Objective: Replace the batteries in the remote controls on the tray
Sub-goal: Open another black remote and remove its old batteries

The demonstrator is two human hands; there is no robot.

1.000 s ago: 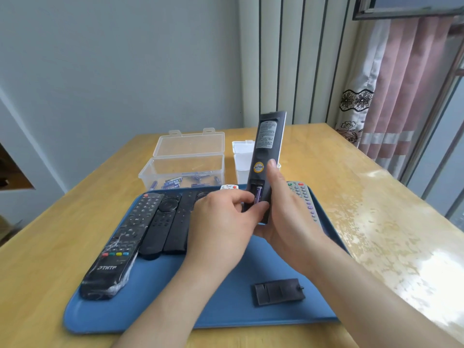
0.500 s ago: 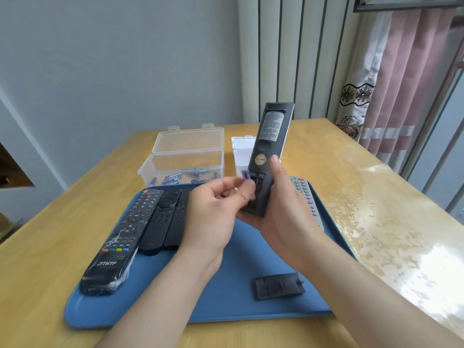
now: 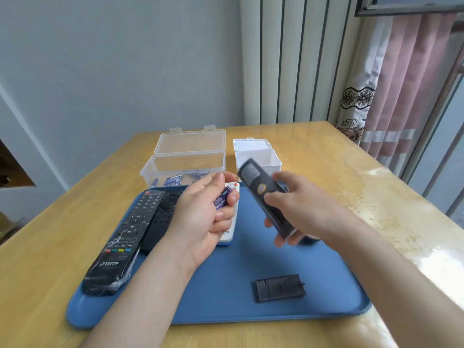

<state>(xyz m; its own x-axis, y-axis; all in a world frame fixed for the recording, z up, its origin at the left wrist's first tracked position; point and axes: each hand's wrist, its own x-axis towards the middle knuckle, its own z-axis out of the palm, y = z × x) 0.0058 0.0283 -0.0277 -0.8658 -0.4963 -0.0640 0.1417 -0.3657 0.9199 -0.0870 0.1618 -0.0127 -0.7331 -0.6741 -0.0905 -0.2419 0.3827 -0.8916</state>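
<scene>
Over the blue tray [image 3: 226,292], my right hand [image 3: 298,209] grips a black remote [image 3: 263,194], tilted with its back side up and blurred by motion. My left hand [image 3: 203,209] curls its fingers round purple batteries [image 3: 222,198], palm turned toward me, left of the remote and apart from it. A black battery cover [image 3: 280,287] lies loose on the tray near its front. On the tray's left side rest a wrapped black remote [image 3: 123,242] and another black remote [image 3: 163,219]. A white remote [image 3: 229,229] pokes out from behind my left hand.
A clear plastic box [image 3: 185,164] with its lid open holds several purple batteries behind the tray. A small white box [image 3: 258,156] stands open to its right. The wooden table [image 3: 376,197] stretches right toward a pink curtain [image 3: 406,79].
My left hand has pulled batteries out of the black remote and drawn away to the left. My right hand has lowered the remote and tipped it flatter.
</scene>
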